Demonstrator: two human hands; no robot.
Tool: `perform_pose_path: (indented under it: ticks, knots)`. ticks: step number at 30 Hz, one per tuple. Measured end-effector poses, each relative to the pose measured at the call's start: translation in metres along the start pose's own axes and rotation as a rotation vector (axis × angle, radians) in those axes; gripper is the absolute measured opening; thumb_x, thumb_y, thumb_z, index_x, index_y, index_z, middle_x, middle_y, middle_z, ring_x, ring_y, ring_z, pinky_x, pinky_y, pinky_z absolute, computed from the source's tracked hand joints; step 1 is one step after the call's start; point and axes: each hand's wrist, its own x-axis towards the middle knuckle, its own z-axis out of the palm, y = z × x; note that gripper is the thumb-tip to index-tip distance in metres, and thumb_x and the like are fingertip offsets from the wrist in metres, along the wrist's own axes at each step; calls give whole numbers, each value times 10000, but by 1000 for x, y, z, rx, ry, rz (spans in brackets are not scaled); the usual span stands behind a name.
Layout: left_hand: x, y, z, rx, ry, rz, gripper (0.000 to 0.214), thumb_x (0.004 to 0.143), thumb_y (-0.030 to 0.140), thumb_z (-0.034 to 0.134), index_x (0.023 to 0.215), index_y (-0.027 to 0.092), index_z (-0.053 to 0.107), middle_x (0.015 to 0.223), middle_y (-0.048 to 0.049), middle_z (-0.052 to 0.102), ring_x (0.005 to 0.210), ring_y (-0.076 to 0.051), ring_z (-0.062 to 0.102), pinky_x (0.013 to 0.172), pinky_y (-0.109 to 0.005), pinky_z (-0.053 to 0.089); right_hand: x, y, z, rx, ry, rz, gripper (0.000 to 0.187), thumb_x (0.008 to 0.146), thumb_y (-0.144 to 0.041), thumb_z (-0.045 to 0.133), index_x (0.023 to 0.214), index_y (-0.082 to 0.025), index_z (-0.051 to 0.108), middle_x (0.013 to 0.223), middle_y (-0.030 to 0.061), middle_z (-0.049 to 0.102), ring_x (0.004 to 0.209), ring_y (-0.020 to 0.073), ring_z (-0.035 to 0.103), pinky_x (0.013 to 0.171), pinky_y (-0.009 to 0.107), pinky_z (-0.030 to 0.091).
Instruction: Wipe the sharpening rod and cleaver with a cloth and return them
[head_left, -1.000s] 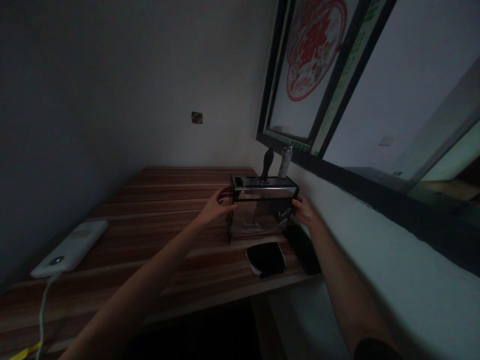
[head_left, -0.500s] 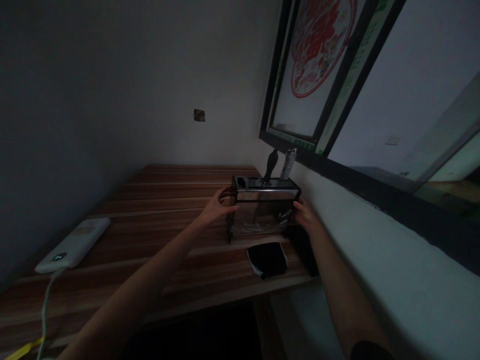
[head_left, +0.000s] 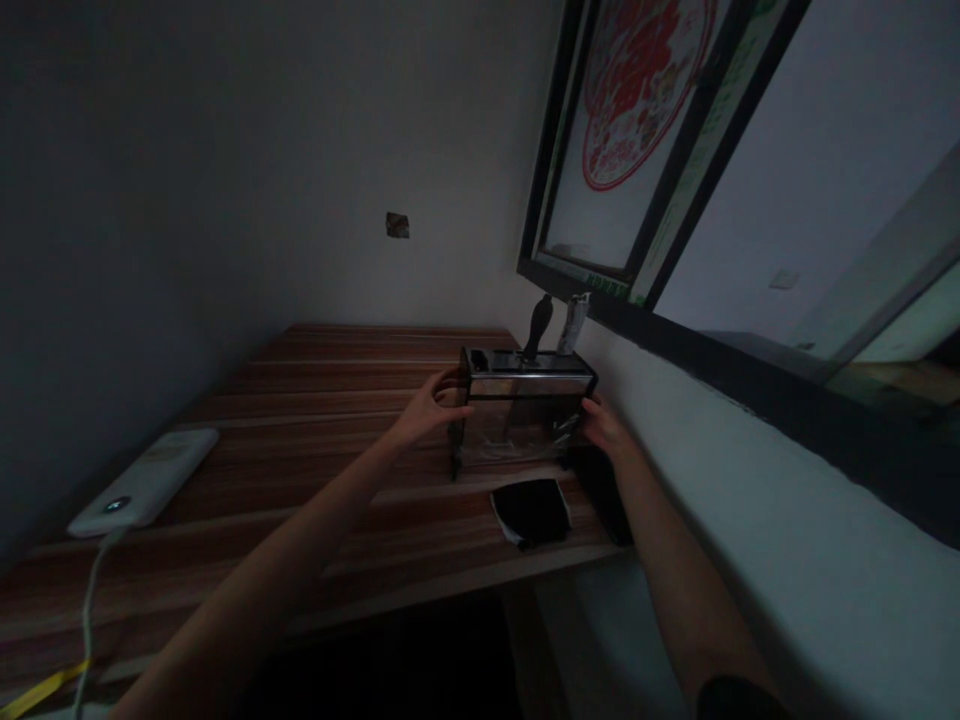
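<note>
A knife holder (head_left: 525,425) with a dark frame and a see-through front stands at the right of the wooden table. Up from its top sticks a dark knife handle (head_left: 538,327); beside it is a pale, patterned upright piece (head_left: 574,323) whose kind I cannot make out. My left hand (head_left: 433,408) grips the holder's left end, thumb in front and fingers behind. At the opposite end, my right hand (head_left: 602,422) holds the right side, its fingers partly hidden. Just in front of the holder lies a folded black cloth (head_left: 531,512) with a pale edge.
On the left of the wooden table (head_left: 300,460) rests a white power bank (head_left: 146,482) with a cable (head_left: 88,610). A dark flat item (head_left: 604,495) lies beneath my right forearm. The wall and a dark-framed window (head_left: 607,200) border the right side.
The view has shifted very slightly. Both hands keep their hold at the two ends of the knife holder, which stays in about the same place on the table.
</note>
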Motion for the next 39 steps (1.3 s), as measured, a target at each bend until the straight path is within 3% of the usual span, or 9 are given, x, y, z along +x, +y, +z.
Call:
perform_pose_path:
  ticks: [10, 14, 18, 23, 29, 33, 35, 37, 39]
  knots:
    - [-5, -2, -2, -12, -25, 3, 761, 603, 309, 754, 1284, 225, 426, 1361, -124, 453, 1254, -249, 416, 1053, -433, 288, -9, -7, 10, -22, 92, -28, 448, 515, -492, 785, 880, -273, 644, 991, -6, 688, 962, 221, 620, 874, 363, 468]
    - [-7, -3, -3, -63, -56, 11, 809, 605, 316, 756, 1317, 211, 388, 1397, -135, 405, 1277, -265, 389, 1057, -436, 296, -40, -15, 26, -52, 239, -78, 369, 703, -507, 665, 1005, -300, 620, 1168, -13, 615, 1112, 206, 546, 952, 369, 435]
    - [-8, -8, -3, -75, -70, 50, 830, 600, 314, 767, 1325, 208, 377, 1404, -137, 392, 1288, -267, 374, 1068, -435, 291, -94, -20, 45, -186, 376, -120, 316, 782, -457, 607, 1064, -313, 602, 1176, 13, 602, 1140, 219, 523, 989, 415, 411]
    - [-6, -18, -3, -50, -34, 84, 860, 581, 322, 786, 1324, 201, 370, 1386, -146, 402, 1270, -259, 392, 1059, -433, 310, -157, -6, 72, -669, 87, -185, 345, 805, -394, 588, 1125, -264, 606, 1263, 63, 553, 1204, 243, 476, 1046, 452, 346]
    - [-11, -18, -3, -13, -48, 91, 867, 609, 346, 770, 1348, 216, 336, 1419, -146, 368, 1291, -269, 369, 1064, -447, 294, -178, 31, 92, -977, -116, -135, 385, 837, -381, 542, 1194, -243, 582, 1357, 89, 478, 1273, 258, 411, 1055, 475, 329]
    - [-28, -11, -11, -4, -19, 55, 824, 639, 342, 749, 1348, 229, 345, 1459, -136, 312, 1330, -260, 313, 1077, -424, 272, -174, 31, 96, -1006, -99, -131, 369, 841, -384, 533, 1174, -239, 597, 1341, 92, 493, 1277, 265, 403, 1054, 485, 321]
    - [-41, -9, -19, -86, 88, 21, 684, 653, 333, 736, 1268, 220, 459, 1396, -117, 416, 1272, -237, 397, 1061, -387, 296, -171, 17, 106, -969, -37, -162, 349, 821, -390, 562, 1123, -227, 626, 1280, 106, 543, 1224, 270, 457, 1041, 478, 333]
    - [-55, -9, -27, -246, 234, -72, 496, 633, 327, 747, 1087, 192, 602, 1205, -87, 588, 1127, -211, 526, 1011, -342, 350, -164, -2, 127, -874, 33, -210, 295, 825, -383, 560, 1058, -226, 651, 1170, 103, 608, 1132, 251, 526, 1010, 439, 363]
    - [-69, -14, -32, -380, 347, -178, 333, 622, 350, 743, 889, 167, 663, 966, -52, 670, 941, -180, 603, 925, -309, 413, -152, -16, 162, -708, -3, -256, 228, 838, -366, 540, 969, -229, 668, 1057, 77, 652, 1039, 221, 572, 951, 380, 402]
